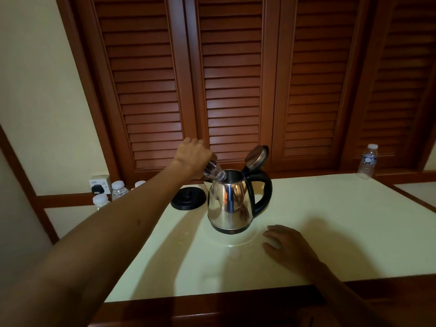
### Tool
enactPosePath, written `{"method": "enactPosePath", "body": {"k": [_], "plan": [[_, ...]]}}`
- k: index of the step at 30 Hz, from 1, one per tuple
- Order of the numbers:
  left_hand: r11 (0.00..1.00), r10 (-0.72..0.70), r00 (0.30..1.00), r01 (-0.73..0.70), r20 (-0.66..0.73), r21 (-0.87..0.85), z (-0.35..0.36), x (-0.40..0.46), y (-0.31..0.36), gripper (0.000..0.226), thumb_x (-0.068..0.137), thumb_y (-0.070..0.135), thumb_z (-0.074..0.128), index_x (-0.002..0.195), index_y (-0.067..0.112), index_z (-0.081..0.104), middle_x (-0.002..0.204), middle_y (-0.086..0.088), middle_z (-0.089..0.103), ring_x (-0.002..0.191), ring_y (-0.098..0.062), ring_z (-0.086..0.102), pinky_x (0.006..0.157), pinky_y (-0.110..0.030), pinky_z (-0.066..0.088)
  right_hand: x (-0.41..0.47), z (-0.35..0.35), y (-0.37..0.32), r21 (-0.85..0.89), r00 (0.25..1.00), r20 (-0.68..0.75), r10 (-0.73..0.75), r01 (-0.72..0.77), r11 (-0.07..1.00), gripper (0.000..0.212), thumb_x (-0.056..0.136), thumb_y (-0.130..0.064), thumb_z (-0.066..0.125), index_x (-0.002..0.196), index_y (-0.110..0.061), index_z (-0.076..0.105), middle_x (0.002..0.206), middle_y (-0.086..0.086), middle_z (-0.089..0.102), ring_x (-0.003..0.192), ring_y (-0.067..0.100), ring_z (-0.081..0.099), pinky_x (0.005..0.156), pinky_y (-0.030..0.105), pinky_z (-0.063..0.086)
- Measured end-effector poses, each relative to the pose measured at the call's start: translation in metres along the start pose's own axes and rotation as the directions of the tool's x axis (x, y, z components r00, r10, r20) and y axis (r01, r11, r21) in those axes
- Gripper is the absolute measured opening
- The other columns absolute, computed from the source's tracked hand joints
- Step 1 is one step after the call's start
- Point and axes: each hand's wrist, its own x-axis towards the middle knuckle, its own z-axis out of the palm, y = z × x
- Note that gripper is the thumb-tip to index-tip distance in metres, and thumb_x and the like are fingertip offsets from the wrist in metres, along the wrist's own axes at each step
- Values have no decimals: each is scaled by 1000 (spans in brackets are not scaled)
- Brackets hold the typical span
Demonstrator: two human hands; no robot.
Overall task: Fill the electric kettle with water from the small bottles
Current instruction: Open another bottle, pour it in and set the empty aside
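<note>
A steel electric kettle (227,204) with a black handle stands mid-table, its lid (256,156) hinged open. My left hand (192,156) grips a small clear bottle (213,172), tipped neck-down with its mouth at the kettle's open rim. My right hand (286,247) rests on the table to the kettle's right front, fingers relaxed and holding nothing. The kettle's black base (187,200) sits apart, just left of the kettle.
Three capped small bottles (119,188) stand at the table's far left by a wall socket (100,184). Another capped bottle (367,161) stands at the far right. The cream tabletop (330,232) has a wooden front edge; louvred wooden doors rise behind.
</note>
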Motion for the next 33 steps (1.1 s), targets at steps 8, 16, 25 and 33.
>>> {"method": "enactPosePath", "body": {"k": [8, 16, 25, 33], "plan": [[697, -207, 973, 221, 104, -682, 62, -26, -8, 68, 75, 27, 81, 137, 28, 51, 117, -4, 65, 101, -20, 59, 81, -36, 52, 0, -6, -8, -145, 1000, 26, -8, 12, 989, 48, 87, -58, 39, 114, -27, 63, 112, -12, 59, 103, 8, 50, 85, 26, 45], [13, -325, 925, 213, 198, -977, 111, -93, 34, 70, 70, 14, 88, 133, 21, 57, 94, 5, 69, 74, 3, 59, 66, -7, 44, 18, -24, -47, -232, 938, 316, 139, -65, 971, 49, 93, -48, 25, 106, -16, 60, 111, 1, 56, 107, 19, 53, 83, 27, 39], [-355, -178, 947, 193, 268, -915, 146, -137, 67, 59, 81, 11, 79, 124, 39, 48, 112, 4, 72, 99, -18, 71, 84, -26, 57, 25, -24, -107, 99, 857, 509, -74, 28, 995, 43, 85, -35, 68, 125, -26, 58, 107, -3, 55, 91, 10, 51, 76, 21, 41], [-219, -269, 939, 156, 213, -963, 153, -142, 81, 73, 87, 22, 74, 147, 30, 34, 126, 18, 50, 109, -5, 54, 85, -13, 45, 35, -34, -140, 264, 880, 474, -30, -109, 958, 22, 86, -30, 68, 104, -19, 64, 87, -7, 58, 75, 5, 55, 66, 19, 46]]}}
